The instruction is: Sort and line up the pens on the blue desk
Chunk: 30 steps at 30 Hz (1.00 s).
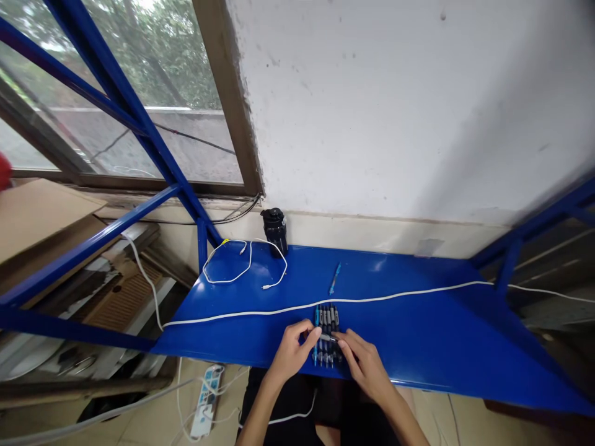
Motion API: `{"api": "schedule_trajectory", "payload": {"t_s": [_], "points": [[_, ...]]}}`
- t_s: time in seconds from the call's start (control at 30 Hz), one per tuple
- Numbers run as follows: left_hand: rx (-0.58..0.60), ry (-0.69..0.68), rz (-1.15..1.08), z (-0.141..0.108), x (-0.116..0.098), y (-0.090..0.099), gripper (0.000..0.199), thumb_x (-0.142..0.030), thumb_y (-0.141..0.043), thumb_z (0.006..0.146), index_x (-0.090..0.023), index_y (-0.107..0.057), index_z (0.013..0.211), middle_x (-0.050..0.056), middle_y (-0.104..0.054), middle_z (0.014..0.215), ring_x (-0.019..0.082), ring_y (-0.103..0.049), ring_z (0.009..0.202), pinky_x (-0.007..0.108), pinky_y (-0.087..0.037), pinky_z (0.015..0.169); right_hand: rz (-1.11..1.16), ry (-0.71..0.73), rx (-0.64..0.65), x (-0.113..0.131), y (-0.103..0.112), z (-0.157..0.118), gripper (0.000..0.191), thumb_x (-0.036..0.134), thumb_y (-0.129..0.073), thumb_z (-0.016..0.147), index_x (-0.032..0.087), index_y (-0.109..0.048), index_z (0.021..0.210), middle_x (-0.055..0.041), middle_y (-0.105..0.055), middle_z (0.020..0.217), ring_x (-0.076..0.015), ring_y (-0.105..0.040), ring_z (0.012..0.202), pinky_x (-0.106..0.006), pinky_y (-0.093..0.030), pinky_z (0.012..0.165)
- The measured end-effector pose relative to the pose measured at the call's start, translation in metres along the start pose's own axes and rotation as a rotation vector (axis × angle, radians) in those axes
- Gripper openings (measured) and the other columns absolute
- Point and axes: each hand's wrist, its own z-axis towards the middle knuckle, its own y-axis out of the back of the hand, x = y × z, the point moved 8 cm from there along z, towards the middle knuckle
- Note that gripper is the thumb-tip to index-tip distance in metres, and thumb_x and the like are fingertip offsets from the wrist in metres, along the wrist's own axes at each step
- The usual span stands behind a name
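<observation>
A row of several pens (327, 316), most grey and black with a blue one at the left end, lies side by side near the front edge of the blue table (418, 334). Above the row, a grey pen (326, 337) is held crosswise between both hands. My left hand (294, 351) pinches its left end between thumb and fingers. The fingers of my right hand (365, 359) are closed on its right end. Farther back, a single blue pen (334, 279) lies apart from the row.
A white cable (260, 313) crosses the table behind the row of pens. At the back left are a black bottle (276, 232) and a looped white cable (227, 281). Blue frame bars rise at both sides. A power strip (207, 402) lies on the floor.
</observation>
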Motion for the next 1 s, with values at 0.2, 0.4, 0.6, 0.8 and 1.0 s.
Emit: {"api": "schedule_trajectory", "payload": {"t_s": [0.2, 0.4, 0.6, 0.8, 1.0], "points": [[-0.027, 0.036, -0.036, 0.0, 0.012, 0.0, 0.054, -0.051, -0.053, 0.108, -0.019, -0.052, 0.064, -0.001, -0.055, 0.063, 0.014, -0.054, 0.064, 0.026, -0.042, 0.07, 0.097, -0.015, -0.007, 0.012, 0.007, 0.006, 0.022, 0.032, -0.046, 0.114, 0.026, -0.067, 0.12, -0.0069, -0.072, 0.109, -0.0202, -0.074, 0.1, -0.03, -0.058, 0.089], [-0.042, -0.021, -0.12, 0.001, 0.009, 0.004, 0.032, -0.045, -0.074, 0.098, -0.022, -0.076, 0.12, 0.007, -0.078, 0.106, 0.02, -0.065, 0.087, 0.03, -0.051, 0.085, 0.098, -0.07, 0.038, 0.003, 0.001, 0.002, 0.022, 0.035, -0.046, 0.114, 0.027, -0.063, 0.126, -0.0075, -0.076, 0.116, -0.0218, -0.076, 0.101, -0.032, -0.059, 0.092], [-0.042, 0.001, -0.081, -0.002, 0.008, 0.005, 0.03, -0.046, -0.067, 0.102, -0.019, -0.077, 0.095, 0.004, -0.072, 0.088, 0.02, -0.063, 0.084, 0.029, -0.047, 0.082, 0.005, -0.026, 0.018, 0.003, 0.0, 0.001, 0.03, 0.03, -0.042, 0.115, 0.029, -0.062, 0.137, -0.0094, -0.074, 0.122, -0.0246, -0.073, 0.114, -0.036, -0.058, 0.098], [-0.025, -0.023, -0.007, -0.002, -0.002, 0.002, 0.04, -0.046, -0.059, 0.107, -0.02, -0.055, 0.077, -0.002, -0.05, 0.073, 0.015, -0.048, 0.073, 0.027, -0.039, 0.074, 0.065, -0.003, -0.015, 0.005, 0.0, 0.001, 0.018, 0.03, -0.044, 0.115, 0.026, -0.06, 0.122, -0.0094, -0.07, 0.116, -0.0208, -0.073, 0.102, -0.032, -0.058, 0.09], [-0.066, 0.014, 0.058, -0.001, 0.011, -0.001, 0.052, -0.051, -0.055, 0.107, -0.021, -0.045, 0.066, -0.004, -0.044, 0.062, 0.013, -0.044, 0.062, 0.028, -0.036, 0.065, -0.078, 0.02, -0.025, 0.01, 0.002, 0.001, 0.031, 0.032, -0.049, 0.113, 0.029, -0.062, 0.141, -0.0103, -0.073, 0.121, -0.0267, -0.073, 0.113, -0.039, -0.06, 0.097]]}}
